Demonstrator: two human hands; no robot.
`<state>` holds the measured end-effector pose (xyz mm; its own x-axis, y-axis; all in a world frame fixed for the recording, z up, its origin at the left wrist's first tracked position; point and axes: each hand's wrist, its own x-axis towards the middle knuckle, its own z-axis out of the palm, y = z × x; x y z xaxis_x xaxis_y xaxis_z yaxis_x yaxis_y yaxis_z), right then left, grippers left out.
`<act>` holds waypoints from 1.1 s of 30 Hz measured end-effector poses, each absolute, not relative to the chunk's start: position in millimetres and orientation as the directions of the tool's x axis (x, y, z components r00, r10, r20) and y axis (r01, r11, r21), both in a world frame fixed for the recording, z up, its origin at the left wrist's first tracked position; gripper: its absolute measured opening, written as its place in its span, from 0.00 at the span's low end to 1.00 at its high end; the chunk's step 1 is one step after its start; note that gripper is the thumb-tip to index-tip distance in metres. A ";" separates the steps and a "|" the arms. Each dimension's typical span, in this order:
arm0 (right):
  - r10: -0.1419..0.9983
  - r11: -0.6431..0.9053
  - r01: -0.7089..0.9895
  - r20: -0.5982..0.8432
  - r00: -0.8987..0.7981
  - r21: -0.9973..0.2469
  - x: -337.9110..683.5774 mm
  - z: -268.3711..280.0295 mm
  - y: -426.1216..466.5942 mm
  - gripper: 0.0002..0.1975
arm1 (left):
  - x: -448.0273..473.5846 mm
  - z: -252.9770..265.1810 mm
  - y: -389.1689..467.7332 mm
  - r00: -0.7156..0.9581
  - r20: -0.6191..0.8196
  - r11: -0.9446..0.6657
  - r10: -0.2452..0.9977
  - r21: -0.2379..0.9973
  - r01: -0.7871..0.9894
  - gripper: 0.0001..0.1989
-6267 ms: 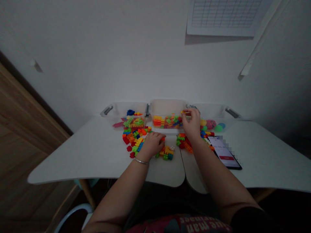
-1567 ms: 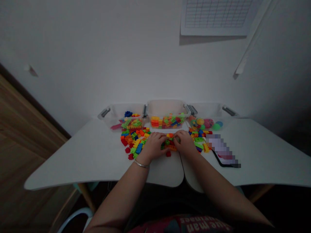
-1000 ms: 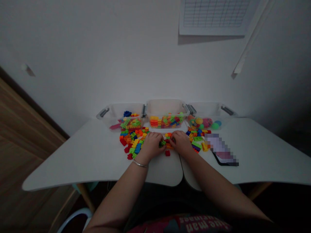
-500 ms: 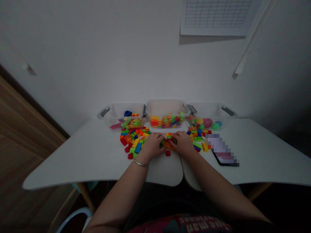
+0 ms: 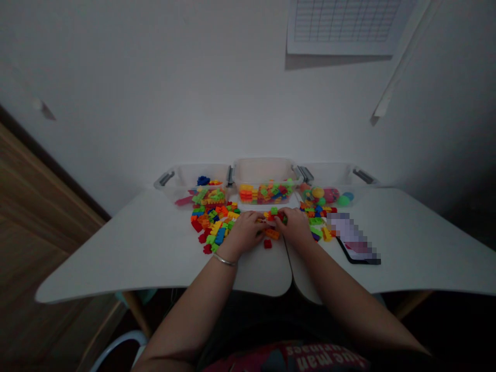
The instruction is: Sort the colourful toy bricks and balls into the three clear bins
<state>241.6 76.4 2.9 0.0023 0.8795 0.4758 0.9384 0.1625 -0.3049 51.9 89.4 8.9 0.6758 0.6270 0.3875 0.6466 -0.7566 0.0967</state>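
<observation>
My left hand [image 5: 248, 230], with a bracelet at its wrist, is closed, its fingertips at a small cluster of toy bricks in front of me. My right hand [image 5: 295, 227] faces it and pinches at the same cluster, where red shows and a green toy brick [image 5: 274, 211] stands up at the back. The fingers hide much of what they grip. An orange toy brick [image 5: 272, 234] lies on the table just below the fingertips, with a small red toy brick [image 5: 267, 244] nearer to me.
A loose heap of coloured toy bricks [image 5: 220, 235] spreads left of my hands, and more lie to the right by a phone [image 5: 358, 245]. Behind stand three clear bins: left bin [image 5: 178, 178], middle bin [image 5: 265, 168] with bricks, right bin [image 5: 333, 173] with balls. The white table [image 5: 147, 258] meets the wall.
My right hand has shifted slightly right and its fingers have moved off the orange brick, which now shows more fully. The green brick at the back shows more plainly.
</observation>
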 end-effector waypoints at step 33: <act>0.664 0.361 0.729 0.709 0.237 -0.581 269.3 69.0 132.6 0.18 | 44.2 12.5 97.4 0.160 0.438 -0.394 0.885 0.519 0.759 0.13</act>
<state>269.3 132.6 69.0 0.2367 0.6641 0.7092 0.7293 0.3608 -0.5813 44.2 97.4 12.5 0.1597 0.8845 0.4383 0.7587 -0.3940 0.5187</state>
